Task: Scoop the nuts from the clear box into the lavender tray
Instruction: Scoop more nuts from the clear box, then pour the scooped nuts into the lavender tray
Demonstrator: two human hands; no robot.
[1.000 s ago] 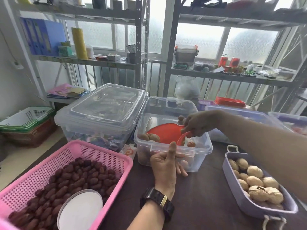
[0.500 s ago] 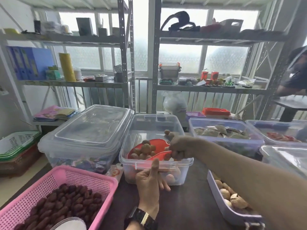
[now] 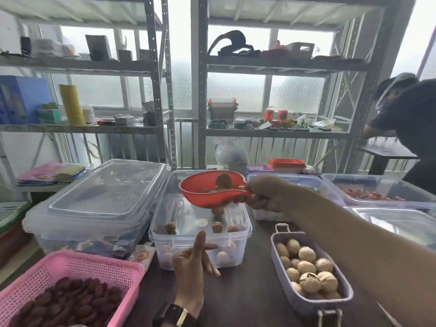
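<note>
Here we see the right hand [image 3: 264, 197] with its fingers curled tight around the handle of a red scoop [image 3: 205, 194], which it holds in the air above the clear box [image 3: 200, 241]. The scoop sits roughly level with its bowl toward the left. It carries a few brown nuts [image 3: 223, 181], 1 of them riding higher than the rest near the handle end.

The clear box stands open on the dark desk [image 3: 247, 298], and we can make out a handful of nuts scattered across its bottom. The left hand [image 3: 191, 260], with a watch [image 3: 174, 315] at its wrist, rests against the near wall of that box. Its thumb points up toward the rim and the other fingers are loosely bent, gripping nothing.

The lavender tray [image 3: 306, 306] lies on the desk just to the right of the clear box, below the right forearm, and it already holds a heap of pale nuts [image 3: 309, 282].

To the left we find a large lidded container [image 3: 99, 204] and, nearer, a pink basket [image 3: 70, 265] filled with dark red fruit [image 3: 70, 300]. More plastic tubs line the far right of the desk, metal shelves [image 3: 278, 64] stand behind, and another person [image 3: 410, 119] bends at the right edge.
</note>
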